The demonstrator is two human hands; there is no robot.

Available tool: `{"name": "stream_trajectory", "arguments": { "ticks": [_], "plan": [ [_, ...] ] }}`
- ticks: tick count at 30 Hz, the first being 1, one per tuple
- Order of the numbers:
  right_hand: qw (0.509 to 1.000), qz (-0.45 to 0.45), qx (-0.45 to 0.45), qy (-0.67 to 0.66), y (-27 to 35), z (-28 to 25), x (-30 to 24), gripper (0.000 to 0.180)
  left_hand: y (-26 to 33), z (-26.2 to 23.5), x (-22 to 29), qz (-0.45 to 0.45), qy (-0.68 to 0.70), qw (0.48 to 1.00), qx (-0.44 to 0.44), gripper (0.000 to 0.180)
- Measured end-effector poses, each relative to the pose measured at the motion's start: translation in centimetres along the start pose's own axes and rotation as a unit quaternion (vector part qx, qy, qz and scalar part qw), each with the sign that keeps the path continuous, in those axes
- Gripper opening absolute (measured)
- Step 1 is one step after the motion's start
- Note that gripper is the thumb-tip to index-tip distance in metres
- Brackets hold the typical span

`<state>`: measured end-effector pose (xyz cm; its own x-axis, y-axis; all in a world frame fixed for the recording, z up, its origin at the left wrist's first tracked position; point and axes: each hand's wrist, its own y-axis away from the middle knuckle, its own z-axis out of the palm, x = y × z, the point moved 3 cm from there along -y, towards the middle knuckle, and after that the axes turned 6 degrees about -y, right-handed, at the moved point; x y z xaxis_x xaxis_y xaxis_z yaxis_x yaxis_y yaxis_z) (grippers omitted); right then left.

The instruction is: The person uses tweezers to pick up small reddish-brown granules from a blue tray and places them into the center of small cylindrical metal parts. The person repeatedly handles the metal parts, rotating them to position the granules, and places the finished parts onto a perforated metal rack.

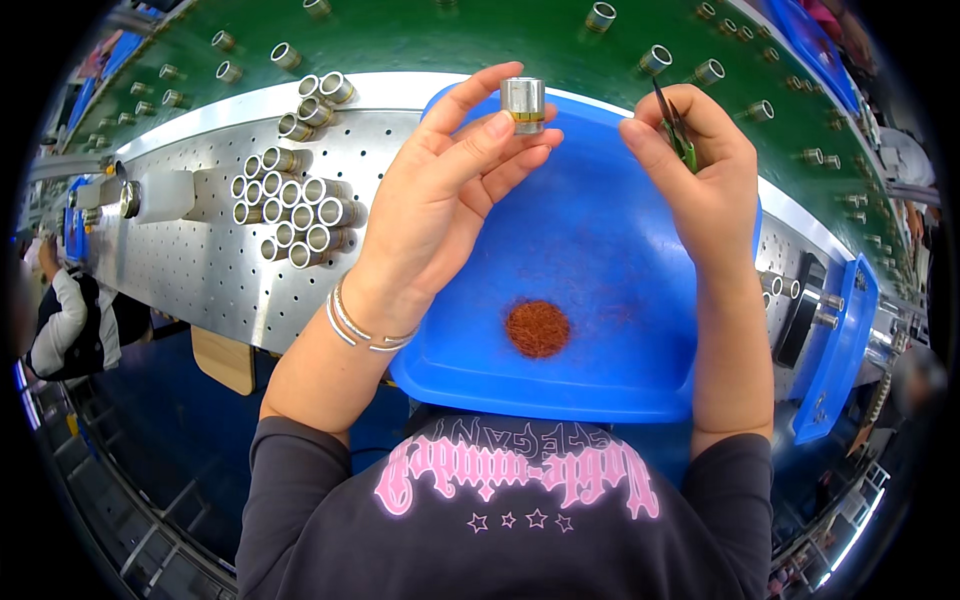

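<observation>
My left hand (440,180) holds up a short, shiny metal cylinder (523,98) between thumb and fingers, above the far part of a blue tray (560,402). A yellowish band runs round the cylinder's lower part. In my right hand (700,165), closed and a little apart from the cylinder, is a small pair of snips (676,130) with dark pointed blades and green on the handle. The blades point up and away from me. Inside the tray, nearer to me, lies a round pile of fine reddish-brown wire scraps (537,328), with loose strands around it.
Several similar cylinders (302,216) stand grouped on the perforated metal table (215,265) at left. More cylinders (655,60) sit spread over the green conveyor belt (400,40) beyond. At right are a black box (800,310) and another blue tray (838,350). A person (75,310) sits far left.
</observation>
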<state>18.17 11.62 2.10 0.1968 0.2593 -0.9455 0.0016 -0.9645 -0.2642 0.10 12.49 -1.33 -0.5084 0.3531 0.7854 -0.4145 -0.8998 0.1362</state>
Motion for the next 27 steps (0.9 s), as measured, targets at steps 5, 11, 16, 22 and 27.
{"name": "stream_trajectory", "arguments": {
  "ticks": [5, 11, 16, 22, 27],
  "plan": [
    [0.998, 0.031, -0.050, 0.032, -0.2, -0.5, -0.1, 0.012, -0.1, 0.0, 0.1, 0.011, -0.029, 1.000, 0.001, 0.048],
    [0.992, 0.032, -0.098, 0.075, -0.3, -0.9, 0.6, 0.015, 0.0, 0.6, -0.1, 0.014, -0.133, 0.990, -0.043, 0.054],
    [0.980, 0.115, -0.155, -0.044, -0.3, 0.1, 0.4, 0.015, 0.6, 1.6, -0.9, 0.034, -0.236, 0.967, -0.094, 0.063],
    [0.989, 0.095, -0.091, -0.074, -0.3, -0.6, 0.4, 0.014, 0.4, 1.4, -0.3, -0.030, -0.171, 0.979, -0.103, 0.057],
    [0.977, 0.096, -0.092, -0.167, -0.2, -0.4, -0.4, 0.013, 0.3, 1.1, -0.2, -0.056, -0.102, 0.992, -0.057, 0.048]
  ]
}}
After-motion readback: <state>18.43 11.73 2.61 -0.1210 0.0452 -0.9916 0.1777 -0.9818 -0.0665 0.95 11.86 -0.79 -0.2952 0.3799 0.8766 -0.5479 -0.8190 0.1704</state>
